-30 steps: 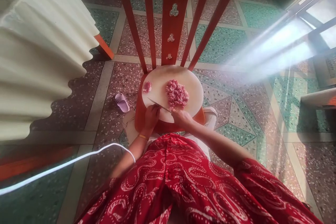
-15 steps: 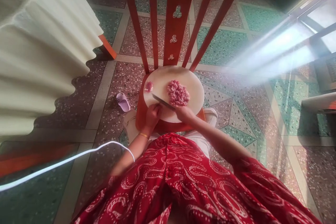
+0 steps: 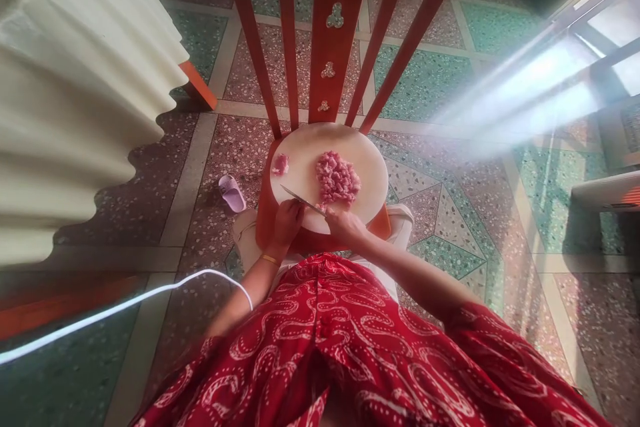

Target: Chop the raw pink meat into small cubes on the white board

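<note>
A round pale cutting board [image 3: 305, 140] rests on the seat of a red wooden chair. My right hand [image 3: 346, 227] is closed around the handle of a knife [image 3: 301, 199], whose blade points up and left over the board's near side. At the board's near left edge, my left hand [image 3: 289, 219] has its fingers curled in close by the blade; what they hold, if anything, is hidden. Chopped pink meat [image 3: 338, 179] lies in a heap right of the board's middle. A smaller lump of meat [image 3: 281, 165] sits by the left rim.
The red chair's slatted back [image 3: 330, 47] rises behind the board. A cream tablecloth [image 3: 90, 113] hangs at left, and a lilac slipper [image 3: 233, 194] lies on the patterned floor. A white cable [image 3: 125, 303] runs across the lower left. Sunlight enters from the right.
The knife and my right hand have come down toward me and slightly left, with the blade now nearer my left hand. The view has shifted a little.
</note>
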`<state>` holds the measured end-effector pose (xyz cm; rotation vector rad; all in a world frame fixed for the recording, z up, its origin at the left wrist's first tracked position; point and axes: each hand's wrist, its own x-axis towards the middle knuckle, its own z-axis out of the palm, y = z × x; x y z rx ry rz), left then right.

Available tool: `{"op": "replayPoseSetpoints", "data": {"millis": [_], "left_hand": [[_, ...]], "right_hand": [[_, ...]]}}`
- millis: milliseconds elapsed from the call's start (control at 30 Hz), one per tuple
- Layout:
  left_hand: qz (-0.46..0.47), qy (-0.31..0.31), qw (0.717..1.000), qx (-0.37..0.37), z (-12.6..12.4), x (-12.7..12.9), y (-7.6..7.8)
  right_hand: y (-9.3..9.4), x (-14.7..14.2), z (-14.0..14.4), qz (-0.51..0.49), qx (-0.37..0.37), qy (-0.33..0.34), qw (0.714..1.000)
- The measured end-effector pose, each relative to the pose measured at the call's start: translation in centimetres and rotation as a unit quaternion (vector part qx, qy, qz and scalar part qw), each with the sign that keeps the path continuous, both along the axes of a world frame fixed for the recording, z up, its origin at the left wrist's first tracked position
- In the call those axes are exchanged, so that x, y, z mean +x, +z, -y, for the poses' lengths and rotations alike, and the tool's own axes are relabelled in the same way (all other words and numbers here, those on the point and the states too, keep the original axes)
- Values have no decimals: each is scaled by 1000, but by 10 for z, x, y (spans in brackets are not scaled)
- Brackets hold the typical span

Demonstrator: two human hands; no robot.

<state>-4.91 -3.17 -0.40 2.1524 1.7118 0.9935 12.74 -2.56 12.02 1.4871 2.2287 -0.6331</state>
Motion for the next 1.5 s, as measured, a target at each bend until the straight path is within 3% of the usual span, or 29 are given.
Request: {"op": "replayPoseSetpoints", "data": {"millis": [167,333,567,667,933,1233,1367,1500], "left_hand": [[6,-12,1000,-6,-2,-1,-8],[-28,-14,999,-17,-2,0,-6],[16,-2,1000,6,-1,1,0],[39,10,999,8,3,1,2],[10,-17,1000,12,1,-6,-3],[-28,-30,999,6,-2,-8,-10],[-20,-40,999,24,1,-11,-7],[-5,-51,998,20,3,-12,-3]], "right_hand": [[-2,-27,-20,-2,-2,26,1000],[-6,-53,-32,-30,22,48,998],[-3,18,-12,47,7,-6,999],[3,27,-10,61,24,-43,997],[-2,-3,1,12,-19,-11,1000],[-6,-55,-29,-27,23,34,999],[-11,-23,-18,-35,19,31,999],[-11,18,-5,-5,20,-46,999]]}}
